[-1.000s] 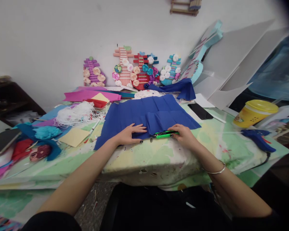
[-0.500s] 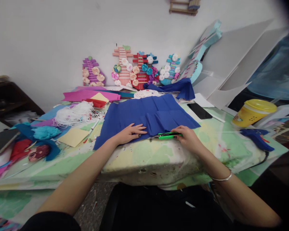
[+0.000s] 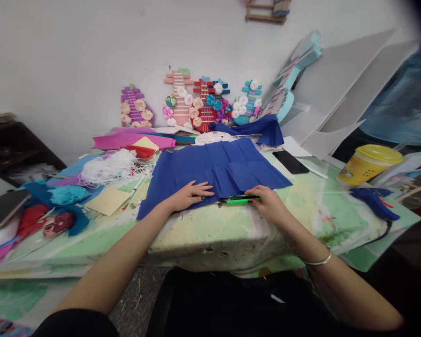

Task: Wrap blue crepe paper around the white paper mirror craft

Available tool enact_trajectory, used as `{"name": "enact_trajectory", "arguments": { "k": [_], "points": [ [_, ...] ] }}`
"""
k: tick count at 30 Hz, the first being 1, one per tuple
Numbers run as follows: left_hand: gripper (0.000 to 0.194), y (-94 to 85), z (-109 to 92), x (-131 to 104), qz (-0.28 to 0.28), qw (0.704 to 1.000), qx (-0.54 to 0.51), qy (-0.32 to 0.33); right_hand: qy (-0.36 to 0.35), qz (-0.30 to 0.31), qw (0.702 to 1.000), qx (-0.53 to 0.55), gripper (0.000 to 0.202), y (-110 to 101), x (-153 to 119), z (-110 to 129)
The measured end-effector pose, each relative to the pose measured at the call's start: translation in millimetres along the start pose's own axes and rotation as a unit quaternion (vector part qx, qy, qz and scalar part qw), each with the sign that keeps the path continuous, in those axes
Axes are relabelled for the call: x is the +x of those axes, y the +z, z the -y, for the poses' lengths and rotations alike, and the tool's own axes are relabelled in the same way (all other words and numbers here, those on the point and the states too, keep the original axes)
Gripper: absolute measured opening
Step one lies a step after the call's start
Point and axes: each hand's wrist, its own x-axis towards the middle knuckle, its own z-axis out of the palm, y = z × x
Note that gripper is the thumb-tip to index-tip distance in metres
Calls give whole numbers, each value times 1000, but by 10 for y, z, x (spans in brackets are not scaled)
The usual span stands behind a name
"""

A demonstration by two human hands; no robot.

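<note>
Pale wall (image 3: 73, 47) fills the far side, and below it a table wears a green and yellow cloth (image 3: 294, 222). Small model lutes (image 3: 180, 100), trimmed with paper flowers (image 3: 242, 105), stand against the wall at the far edge; a larger light-blue lute (image 3: 289, 105) leans to their right, beside white boards (image 3: 351, 75).

Blue paper (image 3: 196, 164) lies creased across the middle of the table. On its near left part rests the left hand (image 3: 185, 195), fingers extended and slightly spread, palm down, gripping nothing. At the paper's near edge, the right hand (image 3: 268, 201) has its fingers closed on a green and black cutter (image 3: 237, 201), which lies low along that edge with its tip to the left. Whether the blade touches the paper is too small to tell. A silver bangle (image 3: 319, 259) circles the right wrist.

Left of the paper are white string (image 3: 108, 166) and a pale yellow sheet (image 3: 108, 200); beyond them lies pink paper (image 3: 133, 140). To the right, a black phone (image 3: 290, 162) lies near the paper's far right side. Farther right stands a yellow cup (image 3: 370, 164), its printed mark too small to read, with a blue glue gun (image 3: 375, 202) just nearer.
</note>
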Motion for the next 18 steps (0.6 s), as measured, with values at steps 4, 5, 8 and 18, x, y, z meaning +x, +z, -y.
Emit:
{"name": "enact_trajectory", "arguments": {
  "k": [4, 5, 8, 18],
  "points": [
    [38, 3, 2, 2, -1, 1000, 0, 5, 6, -8, 1000, 7, 32, -15, -84, -33],
    [38, 2, 2, 2, -1, 1000, 0, 7, 8, -10, 1000, 9, 32, -25, -104, -48],
    [38, -1, 0, 2, 0, 1000, -4, 8, 10, -10, 1000, 13, 32, -48, -137, -85],
    [38, -5, -4, 5, 4, 1000, -2, -1, -5, -6, 1000, 4, 31, 37, -33, 31]
  ]
}}
